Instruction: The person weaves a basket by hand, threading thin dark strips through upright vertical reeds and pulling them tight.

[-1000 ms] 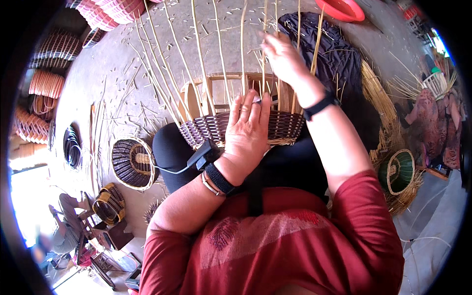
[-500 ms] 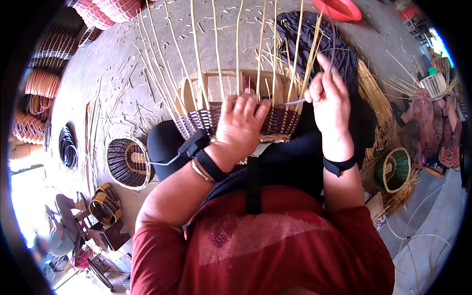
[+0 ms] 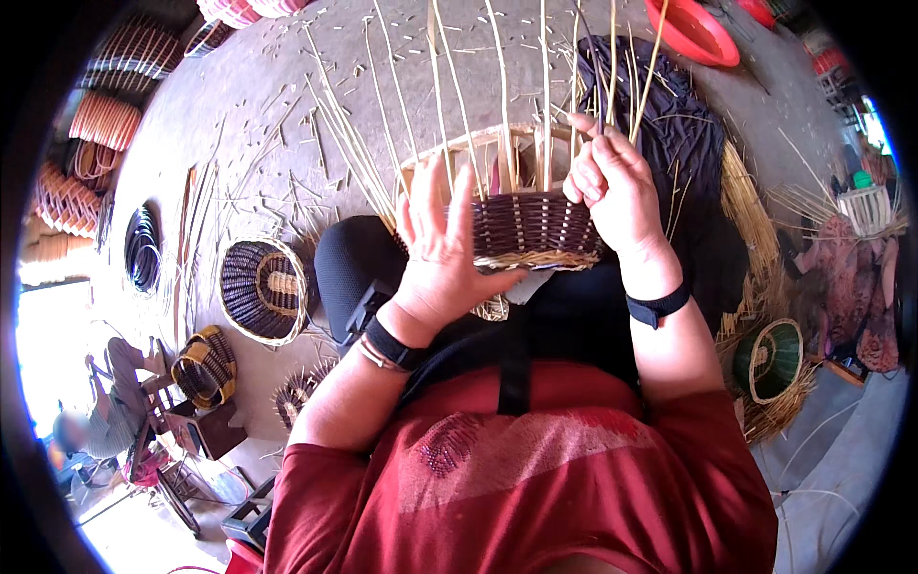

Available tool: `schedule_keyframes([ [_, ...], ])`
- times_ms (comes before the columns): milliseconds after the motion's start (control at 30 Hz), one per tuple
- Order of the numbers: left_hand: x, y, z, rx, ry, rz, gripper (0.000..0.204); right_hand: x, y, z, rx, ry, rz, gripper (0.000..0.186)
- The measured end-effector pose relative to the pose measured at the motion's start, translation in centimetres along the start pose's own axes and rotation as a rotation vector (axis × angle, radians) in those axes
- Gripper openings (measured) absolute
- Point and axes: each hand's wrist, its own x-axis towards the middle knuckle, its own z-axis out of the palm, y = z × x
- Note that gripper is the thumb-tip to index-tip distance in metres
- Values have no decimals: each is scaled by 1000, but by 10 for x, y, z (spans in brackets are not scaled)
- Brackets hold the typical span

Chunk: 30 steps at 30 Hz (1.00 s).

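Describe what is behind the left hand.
Behind the left hand, the dark woven basket shows to the right, with pale stakes rising above its rim. The weave directly behind the hand is covered and cannot be seen.

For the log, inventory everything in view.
Unfinished basket: one, brown, centre
Stakes: several, pale, top centre
Strand: one, dark, right hand
Round basket: one, dark, left
Small basket: one, yellow-black, left
Deep basket: one, green, right
Stacked baskets: several, orange, upper left
Basin: one, red, upper right
Coil: one, black, left
Cloth: one, dark, ahead
Straw heap: one, yellow, right
Other people: two, grey, pinkish clothes, sides
Left hand: one, basket's left
Right hand: one, basket's right
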Motion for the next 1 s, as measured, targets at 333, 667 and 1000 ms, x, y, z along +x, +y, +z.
schedule_keyframes([
  [333,12,39,45,-79,15,88,113,75,3,1,-1464,20,-613,37],
  [667,16,38,33,92,114,97,100,-18,-11,-79,44,2,-108,42],
  [1000,36,76,53,355,-193,171,78,86,8,-62,-1208,177,-432,39],
])
